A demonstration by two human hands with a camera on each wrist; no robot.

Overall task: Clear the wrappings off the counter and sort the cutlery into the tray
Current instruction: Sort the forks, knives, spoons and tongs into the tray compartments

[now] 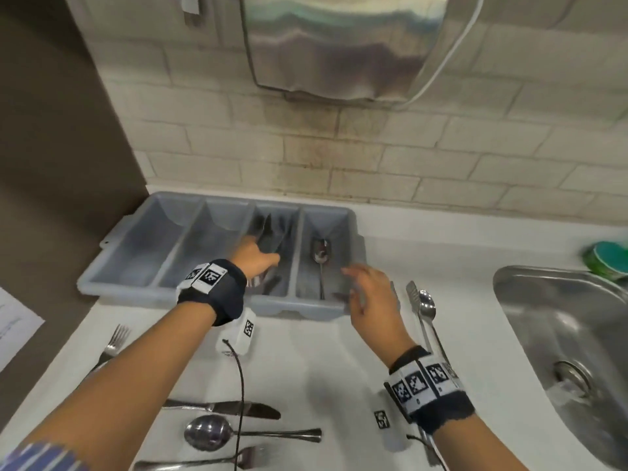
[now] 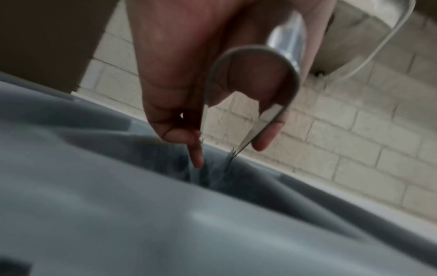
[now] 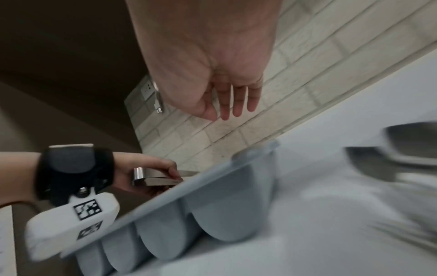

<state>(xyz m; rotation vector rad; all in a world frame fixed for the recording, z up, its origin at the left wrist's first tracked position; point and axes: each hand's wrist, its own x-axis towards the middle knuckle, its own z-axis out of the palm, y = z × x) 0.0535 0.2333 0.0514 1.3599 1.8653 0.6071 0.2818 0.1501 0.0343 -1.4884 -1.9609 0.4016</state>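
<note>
Left hand (image 1: 260,258) is down in the third compartment from the left of the grey cutlery tray (image 1: 112,253), fingers pinched on a pair of metal tongs (image 2: 250,97). The left wrist view shows the looped spring end up by the palm and the two arms running down past the fingertips, tips aimed into the compartment. Long axis prob. follows the slot, front to back, so they can drop in flat w/o catching a divider. Dark cutlery already lies in that slot; types too blurred to tell.

Right hand (image 1: 368,294) hovers at the tray's near right corner, fingers relaxed and spread, holding nothing. It looks free to take the next piece.

A spoon (image 1: 320,260) lies in the rightmost compartment, bowl toward the wall, handle toward the person.

On the counter (image 1: 306,351), still unsorted: a second pair of tongs (image 1: 416,307) and a spoon (image 1: 429,312) just right of the tray, lengthwise front-to-back; near the front edge a knife (image 1: 234,407), a large spoon (image 1: 217,433) and a fork (image 1: 204,462) lie crosswise; another fork (image 1: 114,341) at left. No wrappings visible.
</note>
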